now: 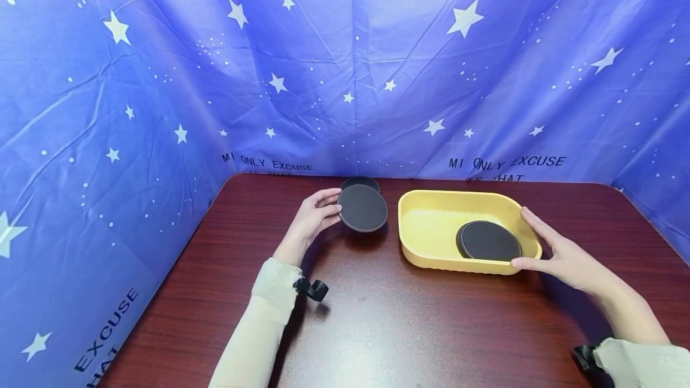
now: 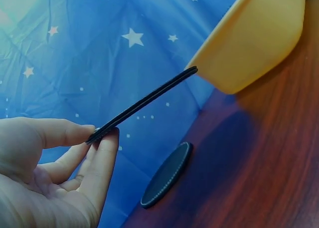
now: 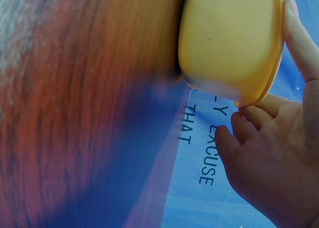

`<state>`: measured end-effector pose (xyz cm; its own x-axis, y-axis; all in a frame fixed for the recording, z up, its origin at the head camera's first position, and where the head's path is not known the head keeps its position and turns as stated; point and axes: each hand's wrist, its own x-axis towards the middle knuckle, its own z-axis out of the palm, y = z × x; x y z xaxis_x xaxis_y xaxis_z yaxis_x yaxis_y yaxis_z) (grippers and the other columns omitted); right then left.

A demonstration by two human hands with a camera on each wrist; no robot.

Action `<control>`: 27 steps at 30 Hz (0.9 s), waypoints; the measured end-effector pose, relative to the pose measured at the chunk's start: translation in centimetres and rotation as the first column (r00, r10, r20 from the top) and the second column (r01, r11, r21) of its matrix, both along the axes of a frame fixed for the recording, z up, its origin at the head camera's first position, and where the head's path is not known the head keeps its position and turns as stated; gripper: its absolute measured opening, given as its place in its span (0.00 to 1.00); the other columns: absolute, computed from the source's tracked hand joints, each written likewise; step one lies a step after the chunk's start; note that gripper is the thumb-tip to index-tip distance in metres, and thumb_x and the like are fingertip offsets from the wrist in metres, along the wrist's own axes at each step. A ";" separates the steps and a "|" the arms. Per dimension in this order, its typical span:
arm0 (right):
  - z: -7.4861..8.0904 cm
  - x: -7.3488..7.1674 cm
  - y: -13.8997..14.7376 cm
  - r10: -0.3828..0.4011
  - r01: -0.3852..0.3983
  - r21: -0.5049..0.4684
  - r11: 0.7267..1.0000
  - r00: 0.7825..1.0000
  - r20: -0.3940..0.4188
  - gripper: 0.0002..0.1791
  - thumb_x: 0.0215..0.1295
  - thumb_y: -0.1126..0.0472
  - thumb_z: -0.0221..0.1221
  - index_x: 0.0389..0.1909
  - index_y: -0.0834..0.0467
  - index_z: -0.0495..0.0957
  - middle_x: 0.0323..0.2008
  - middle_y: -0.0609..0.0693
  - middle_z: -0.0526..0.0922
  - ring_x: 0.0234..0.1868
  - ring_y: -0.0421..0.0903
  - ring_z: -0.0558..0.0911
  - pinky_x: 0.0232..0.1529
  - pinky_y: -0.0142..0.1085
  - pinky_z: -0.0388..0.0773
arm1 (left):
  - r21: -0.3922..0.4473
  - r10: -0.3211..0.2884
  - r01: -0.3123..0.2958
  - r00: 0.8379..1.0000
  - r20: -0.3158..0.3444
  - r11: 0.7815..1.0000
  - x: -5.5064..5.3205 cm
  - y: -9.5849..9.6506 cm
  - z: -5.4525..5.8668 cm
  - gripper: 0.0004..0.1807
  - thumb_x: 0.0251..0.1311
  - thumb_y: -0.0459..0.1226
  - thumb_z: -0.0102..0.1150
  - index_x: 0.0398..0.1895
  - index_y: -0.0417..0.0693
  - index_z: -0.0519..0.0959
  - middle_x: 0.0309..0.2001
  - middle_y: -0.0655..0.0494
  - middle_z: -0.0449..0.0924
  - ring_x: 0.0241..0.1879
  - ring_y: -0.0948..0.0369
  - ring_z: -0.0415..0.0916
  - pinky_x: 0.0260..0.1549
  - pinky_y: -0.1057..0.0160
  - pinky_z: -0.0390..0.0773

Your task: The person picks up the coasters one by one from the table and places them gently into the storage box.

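My left hand [image 1: 312, 217] pinches a round black coaster [image 1: 363, 208] by its left edge, thumb on one face and fingers on the other. The left wrist view catches this coaster [image 2: 144, 103] edge-on, raised above the table. Behind it another black coaster [image 1: 366, 181] lies on the table, mostly covered in the head view. To the right stands a yellow tray [image 1: 426, 261] with round black coasters [image 1: 490, 241] in its right part; how many are stacked cannot be told. My right hand [image 1: 566, 259] holds the tray's right end, thumb at the front rim, fingers at the far corner.
The dark red wood-grain table [image 1: 366, 328] reaches back to a blue curtain [image 1: 345, 64] printed with stars, which also hangs along the left and right sides. A black strap [image 1: 311, 289] sticks out from the left wrist, and another black piece [image 1: 590, 364] is at the right wrist.
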<state>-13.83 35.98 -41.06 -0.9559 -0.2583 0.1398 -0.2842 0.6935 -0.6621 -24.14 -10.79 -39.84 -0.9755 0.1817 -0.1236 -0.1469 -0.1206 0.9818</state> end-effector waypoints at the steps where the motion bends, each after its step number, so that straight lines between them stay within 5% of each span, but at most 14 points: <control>1: 0.0 0.0 0.0 0.001 -0.001 -0.002 1.000 1.000 0.002 0.58 0.58 0.63 0.70 0.80 0.52 0.40 0.81 0.49 0.37 0.71 0.18 0.38 0.54 0.02 0.38 | 0.004 -0.002 0.002 1.000 -0.005 1.000 0.0 0.0 0.1 0.28 0.65 0.22 0.52 0.69 0.35 0.67 0.60 0.41 0.75 0.38 0.69 0.78 0.39 0.71 0.84; 27: -0.1 0.0 0.1 0.001 -0.001 -0.004 1.000 1.000 -0.001 0.58 0.58 0.63 0.70 0.80 0.53 0.40 0.81 0.52 0.38 0.71 0.17 0.38 0.54 0.02 0.37 | 0.067 -0.064 0.066 0.998 -0.028 0.996 0.4 3.2 1.7 0.28 0.64 0.21 0.52 0.68 0.35 0.68 0.58 0.43 0.76 0.37 0.69 0.79 0.39 0.70 0.84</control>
<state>-13.87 36.06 -41.13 -0.9555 -0.2588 0.1414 -0.2853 0.6905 -0.6647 -23.79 -7.62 -38.14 -0.9642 0.2516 -0.0835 -0.1309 -0.1779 0.9753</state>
